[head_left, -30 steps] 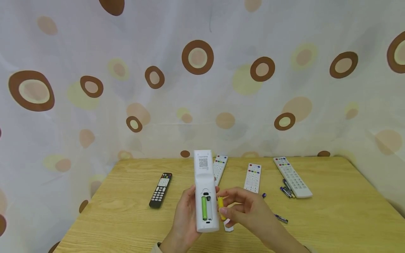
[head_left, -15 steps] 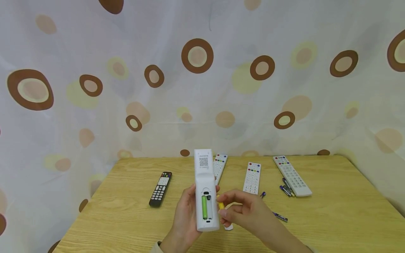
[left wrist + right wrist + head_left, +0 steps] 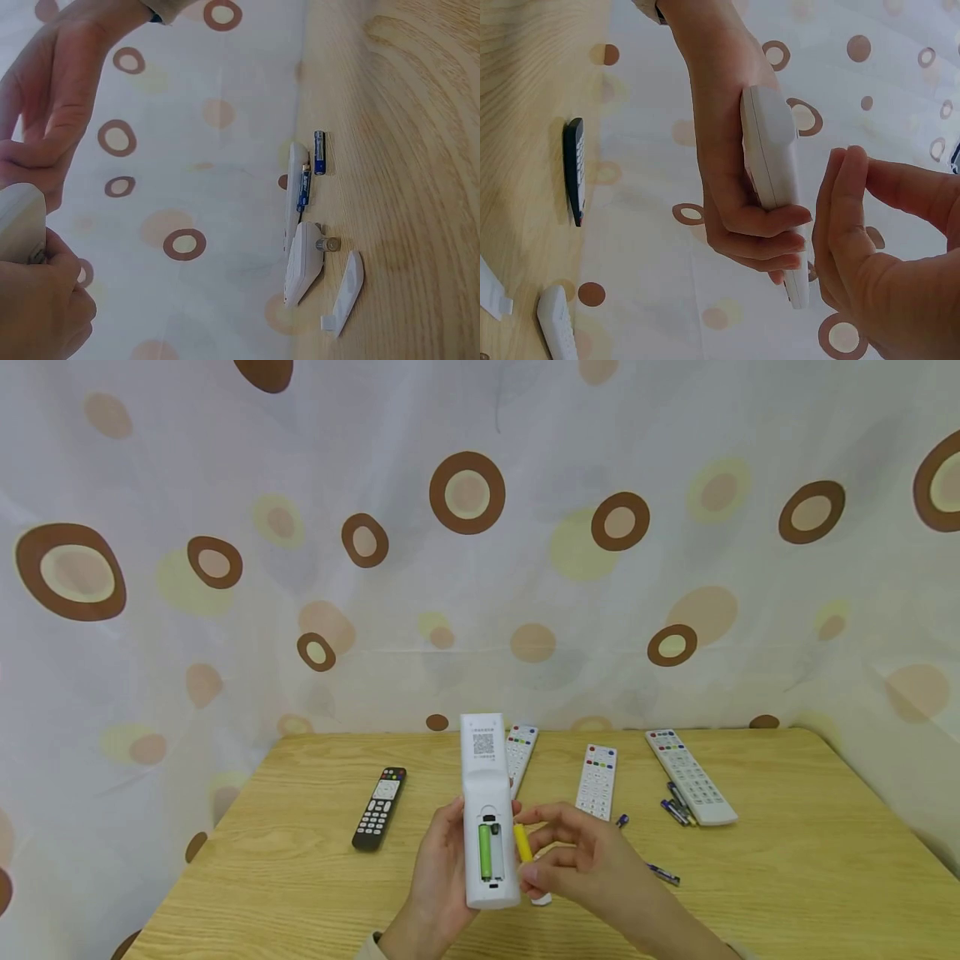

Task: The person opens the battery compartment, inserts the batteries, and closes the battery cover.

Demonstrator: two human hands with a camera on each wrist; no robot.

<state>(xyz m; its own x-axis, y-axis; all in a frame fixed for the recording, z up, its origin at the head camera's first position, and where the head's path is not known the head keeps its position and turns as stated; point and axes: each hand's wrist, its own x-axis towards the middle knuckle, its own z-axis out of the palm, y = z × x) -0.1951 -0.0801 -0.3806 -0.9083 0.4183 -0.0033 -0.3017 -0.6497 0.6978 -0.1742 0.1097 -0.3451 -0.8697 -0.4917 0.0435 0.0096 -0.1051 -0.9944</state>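
My left hand (image 3: 442,868) grips a white remote control (image 3: 483,785), raised with its back towards the head camera. Its battery compartment is uncovered: a green battery (image 3: 485,852) lies in the left slot, and the right slot is bare. Just right of the remote, my right hand (image 3: 592,872) pinches a yellow battery (image 3: 522,843) between thumb and fingers, its upper end tilted slightly left. In the right wrist view, the left fingers (image 3: 765,244) wrap round the remote's edge. The yellow battery is hidden there.
A black remote (image 3: 379,810) lies at the left. Behind and right are white remotes, one at centre (image 3: 597,781) and one far right (image 3: 692,777), with several dark batteries (image 3: 677,810) beside it. A white battery cover (image 3: 347,292) lies on the wooden table (image 3: 285,893), before a patterned curtain (image 3: 525,593).
The yellow battery has shifted in my right fingers; its upper end leans further left and the thumb sits lower on it. The remote and left hand have stayed nearly still.
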